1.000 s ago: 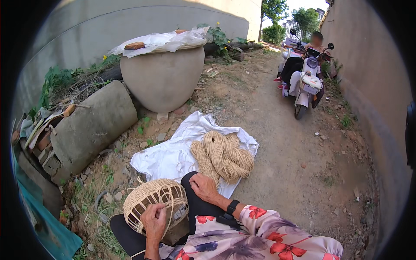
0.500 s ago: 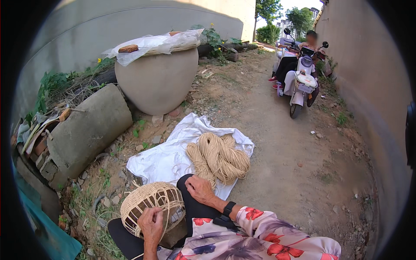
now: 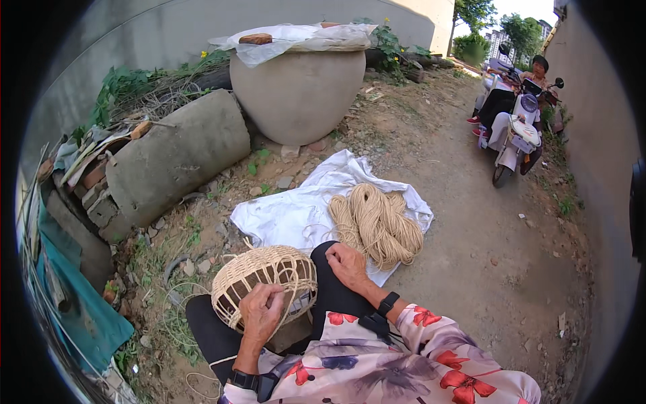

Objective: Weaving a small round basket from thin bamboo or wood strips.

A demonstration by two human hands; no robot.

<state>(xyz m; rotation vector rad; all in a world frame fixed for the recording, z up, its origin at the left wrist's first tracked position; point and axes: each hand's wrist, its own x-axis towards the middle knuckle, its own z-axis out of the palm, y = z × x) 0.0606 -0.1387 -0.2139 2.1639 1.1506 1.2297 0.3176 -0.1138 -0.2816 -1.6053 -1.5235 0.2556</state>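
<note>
A round, half-woven basket (image 3: 234, 284) of pale straw-coloured cord rests on its side between my knees, its upright strands spaced apart near the open side. My left hand (image 3: 260, 311) is closed at that side, thumb and fingers pinching a strand of cord. A loose length loops beside the fingertips. On my dark-trousered right knee lies my right hand (image 3: 346, 262), fingers curled under; what they hold, if anything, is hidden. Just beyond it, thick hanks of the same cord (image 3: 378, 225) are heaped on a white sheet (image 3: 282, 219).
A large clay pot (image 3: 296, 94) covered with plastic stands ahead, beside a toppled concrete cylinder (image 3: 178, 158). Teal cloth (image 3: 84, 296) hangs at the left. Along the dirt lane (image 3: 464, 249), a person sits by a parked white scooter (image 3: 515, 135) near the right wall.
The whole view has swung left, so everything sits farther right in the picture. My left hand remains at the basket, and my right hand still rests on the knee.
</note>
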